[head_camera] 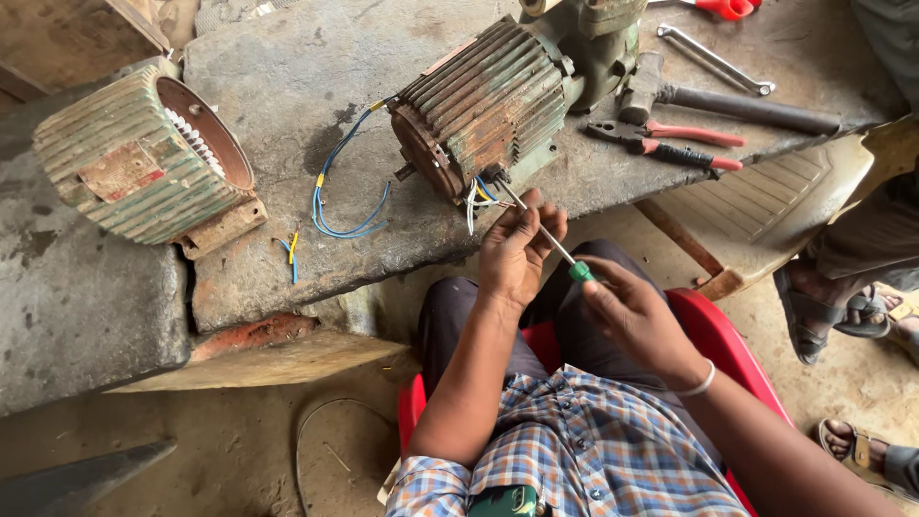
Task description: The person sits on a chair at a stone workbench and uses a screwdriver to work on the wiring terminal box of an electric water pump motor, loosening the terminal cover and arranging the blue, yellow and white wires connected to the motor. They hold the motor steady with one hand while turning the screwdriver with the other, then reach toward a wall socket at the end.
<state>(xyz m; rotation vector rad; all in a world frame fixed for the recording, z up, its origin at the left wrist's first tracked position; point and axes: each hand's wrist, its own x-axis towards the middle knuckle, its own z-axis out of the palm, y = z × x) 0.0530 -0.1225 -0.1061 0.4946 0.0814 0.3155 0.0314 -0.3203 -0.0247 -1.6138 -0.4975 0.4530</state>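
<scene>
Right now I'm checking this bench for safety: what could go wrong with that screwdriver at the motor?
1. The screwdriver tip sits among loose wires on the motor; a slip might nick their insulation.
2. The left hand steadies the shaft close to the tip, so a slip could jab its fingers.
3. The motor stands near the slab edge and might shift under pushing.

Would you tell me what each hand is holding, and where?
The right hand grips a screwdriver by its green handle; the left hand steadies its metal shaft.
</scene>
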